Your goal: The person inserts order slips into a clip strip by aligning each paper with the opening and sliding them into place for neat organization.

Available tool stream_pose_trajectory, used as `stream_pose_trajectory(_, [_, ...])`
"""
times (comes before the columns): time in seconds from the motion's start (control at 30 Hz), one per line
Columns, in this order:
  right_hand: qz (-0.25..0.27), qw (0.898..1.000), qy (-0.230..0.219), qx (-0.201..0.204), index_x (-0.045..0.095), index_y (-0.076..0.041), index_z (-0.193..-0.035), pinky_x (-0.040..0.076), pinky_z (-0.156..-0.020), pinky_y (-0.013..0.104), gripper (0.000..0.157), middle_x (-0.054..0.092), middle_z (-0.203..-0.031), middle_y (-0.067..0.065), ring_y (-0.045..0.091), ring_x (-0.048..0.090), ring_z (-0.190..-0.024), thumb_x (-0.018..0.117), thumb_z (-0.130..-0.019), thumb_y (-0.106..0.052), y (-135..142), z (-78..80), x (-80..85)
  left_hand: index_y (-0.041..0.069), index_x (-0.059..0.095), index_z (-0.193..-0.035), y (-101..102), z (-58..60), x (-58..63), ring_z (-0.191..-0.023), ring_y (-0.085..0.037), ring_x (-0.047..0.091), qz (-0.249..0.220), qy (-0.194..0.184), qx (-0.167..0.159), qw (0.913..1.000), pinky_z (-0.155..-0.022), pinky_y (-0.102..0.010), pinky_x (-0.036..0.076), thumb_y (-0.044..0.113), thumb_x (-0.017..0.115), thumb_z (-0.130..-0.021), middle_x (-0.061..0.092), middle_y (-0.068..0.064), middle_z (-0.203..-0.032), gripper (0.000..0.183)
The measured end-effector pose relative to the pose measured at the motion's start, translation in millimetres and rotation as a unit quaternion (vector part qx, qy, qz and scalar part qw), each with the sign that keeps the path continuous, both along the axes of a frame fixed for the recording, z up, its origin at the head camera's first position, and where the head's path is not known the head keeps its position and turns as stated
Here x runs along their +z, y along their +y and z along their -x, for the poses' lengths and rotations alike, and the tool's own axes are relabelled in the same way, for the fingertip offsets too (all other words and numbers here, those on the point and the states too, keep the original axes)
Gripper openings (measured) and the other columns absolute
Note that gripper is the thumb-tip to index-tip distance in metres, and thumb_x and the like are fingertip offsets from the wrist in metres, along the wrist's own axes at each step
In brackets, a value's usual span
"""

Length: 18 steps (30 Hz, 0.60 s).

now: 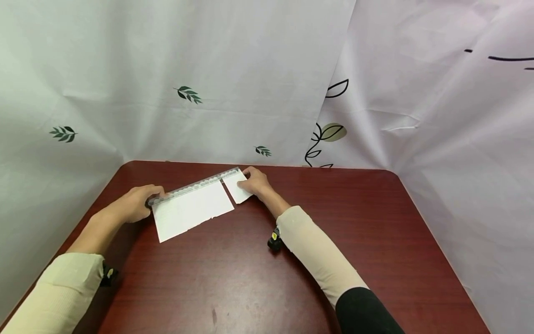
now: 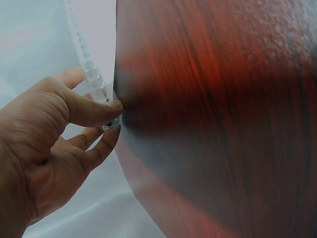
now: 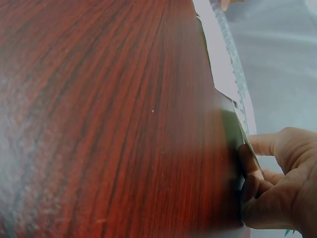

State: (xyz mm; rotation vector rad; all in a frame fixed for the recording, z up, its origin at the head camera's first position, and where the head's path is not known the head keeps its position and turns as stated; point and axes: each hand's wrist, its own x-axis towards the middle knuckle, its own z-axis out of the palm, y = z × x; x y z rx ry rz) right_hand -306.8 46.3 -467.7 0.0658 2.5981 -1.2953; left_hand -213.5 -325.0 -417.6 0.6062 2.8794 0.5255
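A clear plastic strip [image 1: 196, 186] with a row of rounded segments runs along the upper edges of two white paper pieces. The wide piece [image 1: 189, 212] lies left and has a ragged lower edge; the small piece [image 1: 234, 185] is at the right, a narrow gap between them. At the strip's left end, my left hand [image 1: 135, 204] pinches it between thumb and fingers. My right hand [image 1: 257, 183] pinches the small piece by its right side, with the thumb on the face towards me. In the right wrist view the small piece [image 3: 241, 124] appears edge-on.
Beneath everything is a dark red wood-grain table [image 1: 250, 278] with rounded far corners. A white curtain [image 1: 250, 69] with leaf prints hangs behind it and along both sides. Small black devices [image 1: 274, 241] are strapped on both wrists.
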Motion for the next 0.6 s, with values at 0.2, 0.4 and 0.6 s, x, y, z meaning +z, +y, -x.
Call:
stream_pose_trajectory(0.2, [-0.012,1.000,-0.003,0.009,0.067,-0.019,-0.148,0.058,-0.101,0.038,0.052,0.066,-0.155,0.010,0.025,0.065,-0.124,0.082,-0.099,-0.028,-3.0,8.9,-12.2,0.009,0.071,-0.115,-0.4,-0.4,-0.8,-0.101,-0.035,0.054,0.001,0.003,-0.003,1.0000,-0.077,-0.045,0.046,-0.023,0.058,-0.077,0.069,-0.018,-0.118,0.051])
stream_pose_trajectory(0.4, [-0.012,1.000,-0.002,0.008,0.064,-0.018,-0.151,0.056,-0.101,0.039,0.055,0.064,-0.157,0.012,0.026,0.062,-0.126,0.082,-0.100,-0.030,-4.0,14.7,-20.1,0.009,0.071,-0.117,0.0,-1.1,-0.6,-0.101,-0.035,0.055,-0.001,0.005,-0.002,1.0000,-0.078,-0.045,0.046,-0.023,0.058,-0.077,0.070,-0.019,-0.120,0.053])
stream_pose_trajectory(0.6, [-0.021,1.000,-0.006,0.009,0.058,-0.016,-0.154,0.057,-0.104,0.040,0.059,0.060,-0.159,0.016,0.029,0.062,-0.131,0.080,-0.101,-0.031,-5.6,8.8,-14.5,0.009,0.071,-0.116,-0.2,-0.8,-0.3,-0.101,-0.035,0.053,0.000,0.002,0.000,1.0000,-0.077,-0.045,0.045,-0.022,0.059,-0.077,0.068,-0.017,-0.117,0.051])
